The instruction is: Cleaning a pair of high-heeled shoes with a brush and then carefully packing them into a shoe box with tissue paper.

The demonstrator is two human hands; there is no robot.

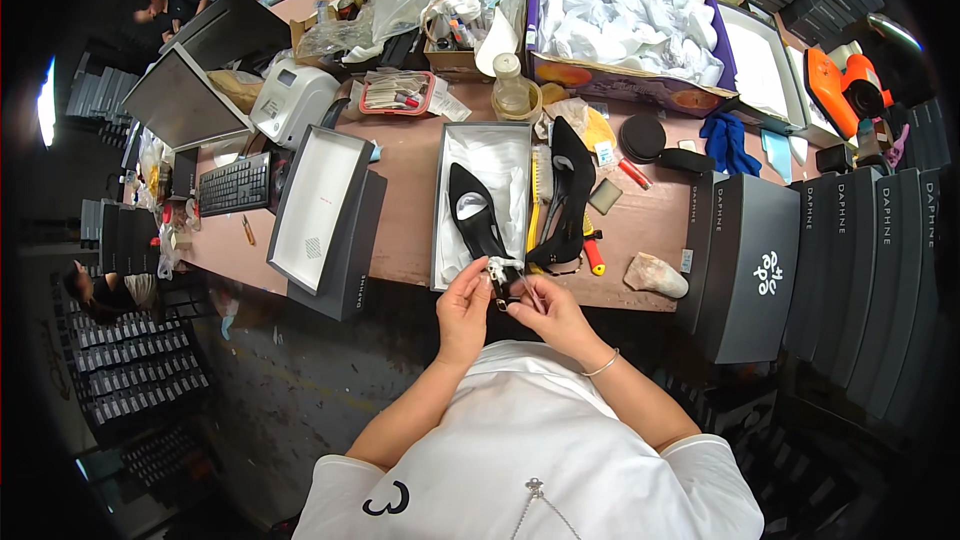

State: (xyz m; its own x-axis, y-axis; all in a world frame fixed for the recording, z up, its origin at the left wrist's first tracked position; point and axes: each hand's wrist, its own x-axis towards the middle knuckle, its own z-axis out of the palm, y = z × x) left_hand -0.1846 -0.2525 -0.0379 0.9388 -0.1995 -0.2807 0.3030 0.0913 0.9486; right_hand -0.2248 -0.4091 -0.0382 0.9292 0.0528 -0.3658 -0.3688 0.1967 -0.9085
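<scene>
A black pointed slingback shoe [475,210] lies over an open box [441,170] lined with white tissue, its toe pointing away from me. At its heel end is a crumpled white bit [503,264], and a small buckle shows on the strap. My left hand [464,312] is closed, pinching the shoe's heel end beside that white bit. My right hand [555,320] is closed around a thin, dark tool [530,292] whose tip reaches the strap; its kind cannot be made out. The second black shoe [567,190] rests right of the box, beside a yellow-handled brush [538,195].
A grey box lid [320,208] lies left. Stacked dark shoe boxes [745,265] stand right. Behind are a tissue-filled purple carton [630,30], a glass bottle [508,85], a label printer [293,105] and a keyboard [235,183]. A yellow-red cutter [594,252] lies near the table's front edge.
</scene>
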